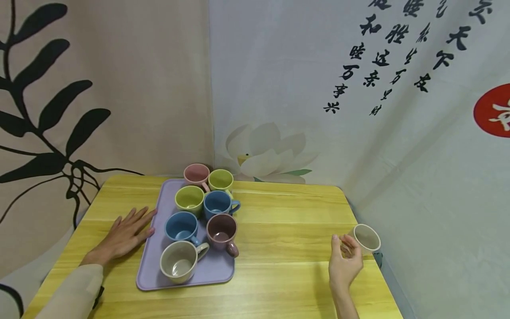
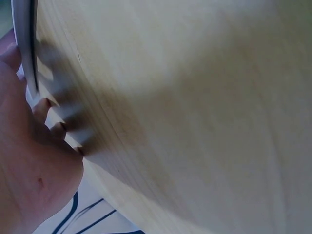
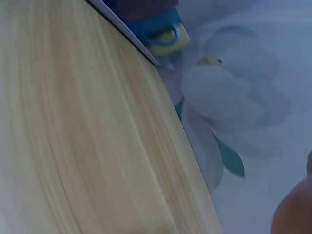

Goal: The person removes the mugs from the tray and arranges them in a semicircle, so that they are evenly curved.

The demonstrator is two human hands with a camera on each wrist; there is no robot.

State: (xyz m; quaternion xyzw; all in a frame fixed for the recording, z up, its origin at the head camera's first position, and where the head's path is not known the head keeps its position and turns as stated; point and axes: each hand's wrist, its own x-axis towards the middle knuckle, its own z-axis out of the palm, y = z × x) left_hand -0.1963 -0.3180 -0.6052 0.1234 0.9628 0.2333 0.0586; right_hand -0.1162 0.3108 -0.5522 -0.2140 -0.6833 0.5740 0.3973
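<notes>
My right hand [image 1: 345, 263] holds a white mug [image 1: 365, 239] in the air above the table's right edge, its fingers curled at the mug's near side; the handle is hidden. On the left, my left hand [image 1: 125, 235] lies with fingers spread, fingertips touching the left rim of a lilac tray [image 1: 215, 274]. In the left wrist view that hand [image 2: 39, 165] is beside the tray edge [image 2: 25, 44]. On the tray stand a pink mug [image 1: 196, 173], two green mugs [image 1: 189, 199], two blue mugs [image 1: 181, 227], a mauve mug [image 1: 222, 230] and another white mug [image 1: 177, 262], all upright.
The tray and mugs stand on a yellow wooden table [image 1: 287, 230]. Behind it hangs a cloth with a printed lotus [image 1: 271, 153] and dark characters, with a leaf-print cloth [image 1: 159, 88] at the left. A blue mug [image 3: 158, 27] shows at the top of the right wrist view.
</notes>
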